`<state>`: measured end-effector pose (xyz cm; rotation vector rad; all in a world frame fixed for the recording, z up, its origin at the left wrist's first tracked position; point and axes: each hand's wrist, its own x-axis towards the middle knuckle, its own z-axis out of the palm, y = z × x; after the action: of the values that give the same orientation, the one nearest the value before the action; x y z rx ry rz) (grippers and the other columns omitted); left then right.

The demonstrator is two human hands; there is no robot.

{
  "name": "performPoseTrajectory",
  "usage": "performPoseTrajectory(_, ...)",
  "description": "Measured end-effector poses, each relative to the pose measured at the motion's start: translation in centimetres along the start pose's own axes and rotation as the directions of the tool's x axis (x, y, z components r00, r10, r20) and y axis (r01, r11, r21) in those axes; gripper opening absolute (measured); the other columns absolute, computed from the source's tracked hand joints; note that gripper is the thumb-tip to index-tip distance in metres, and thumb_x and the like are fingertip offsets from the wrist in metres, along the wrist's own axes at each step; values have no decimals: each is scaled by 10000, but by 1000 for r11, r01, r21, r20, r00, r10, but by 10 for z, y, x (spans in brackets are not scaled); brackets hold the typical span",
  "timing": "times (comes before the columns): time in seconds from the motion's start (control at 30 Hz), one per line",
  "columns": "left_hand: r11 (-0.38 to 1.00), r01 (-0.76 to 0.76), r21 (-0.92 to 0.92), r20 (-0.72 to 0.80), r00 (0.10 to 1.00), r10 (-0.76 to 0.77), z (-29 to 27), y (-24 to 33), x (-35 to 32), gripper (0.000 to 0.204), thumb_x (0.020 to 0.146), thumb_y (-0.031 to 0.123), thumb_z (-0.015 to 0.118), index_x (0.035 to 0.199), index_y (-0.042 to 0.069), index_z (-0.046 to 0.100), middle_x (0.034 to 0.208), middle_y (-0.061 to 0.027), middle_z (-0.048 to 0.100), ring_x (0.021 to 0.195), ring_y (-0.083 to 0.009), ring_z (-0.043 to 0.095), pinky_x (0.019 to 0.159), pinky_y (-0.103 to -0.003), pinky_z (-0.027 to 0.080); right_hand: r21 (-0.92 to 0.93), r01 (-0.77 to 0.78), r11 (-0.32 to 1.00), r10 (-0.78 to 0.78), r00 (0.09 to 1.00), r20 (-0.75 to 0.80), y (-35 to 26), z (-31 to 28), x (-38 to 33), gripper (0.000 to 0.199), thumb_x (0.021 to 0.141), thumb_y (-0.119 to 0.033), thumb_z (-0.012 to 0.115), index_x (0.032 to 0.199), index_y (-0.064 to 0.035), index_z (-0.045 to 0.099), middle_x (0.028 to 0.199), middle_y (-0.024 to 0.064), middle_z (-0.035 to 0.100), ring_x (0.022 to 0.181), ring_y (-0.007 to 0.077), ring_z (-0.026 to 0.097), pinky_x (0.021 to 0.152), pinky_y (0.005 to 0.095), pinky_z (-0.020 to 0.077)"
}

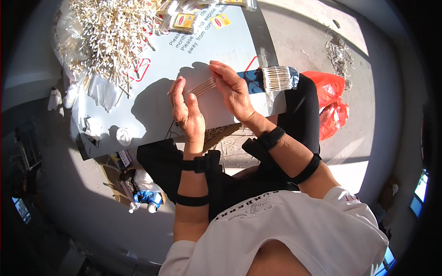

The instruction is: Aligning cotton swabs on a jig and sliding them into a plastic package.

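Observation:
A few wooden-stick cotton swabs (202, 86) lie slantwise between my two hands, just above the light table board. My left hand (188, 112) has its fingers raised and curved, with the thumb close to the lower-left ends of the sticks. Around the upper-right ends cups my right hand (234, 92), whose fingers hide those tips. To the right of it, at the board's edge, a row of cotton swabs (277, 79) sits in a clear pack with a dark blue part. A large heap of loose cotton swabs (108, 34) covers the far left.
Filled packs with yellow labels (184, 20) lie at the far edge. Clear plastic bags (102, 92) rest beside the heap, with a white round cap (123, 136) nearer me. A red plastic bag (332, 115) is right of my leg. Below the board stands a cardboard box (113, 181).

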<state>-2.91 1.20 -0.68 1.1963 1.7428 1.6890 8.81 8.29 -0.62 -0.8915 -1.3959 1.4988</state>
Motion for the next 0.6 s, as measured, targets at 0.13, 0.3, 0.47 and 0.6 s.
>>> performPoseTrajectory(0.13,854,-177,488,206,975,84,-9,5,1,519,818,9,616,1317,19,472,1346,-177,488,1255,-360,457,1068,-448,361,-248,-94,964,77,994,-77,-10,-1,9,238,919,-14,566,1148,30,614,1110,119,642,1004,178,633,869,277,512)
performPoseTrajectory(0.3,926,-144,349,70,989,127,-10,-6,-1,403,791,44,653,1181,-6,564,1243,-164,564,1201,-358,494,1039,-463,382,-638,25,770,147,965,216,-35,29,75,330,843,-267,698,988,27,661,838,155,697,755,259,678,708,349,539)
performPoseTrajectory(0.47,845,-217,489,121,976,181,-10,-11,-5,435,758,27,632,1185,2,557,1220,-166,565,1186,-369,508,1039,-468,377,-797,127,591,114,965,238,-22,97,137,278,800,-286,674,886,-21,684,872,210,686,884,355,674,761,418,542)
performPoseTrajectory(0.6,878,-172,447,71,985,157,-2,-12,-4,455,761,35,620,1207,-13,546,1211,-184,554,1161,-383,512,1021,-469,393,-879,187,438,23,976,218,-6,110,161,179,772,-142,589,866,-24,685,877,208,693,843,357,687,740,432,548)
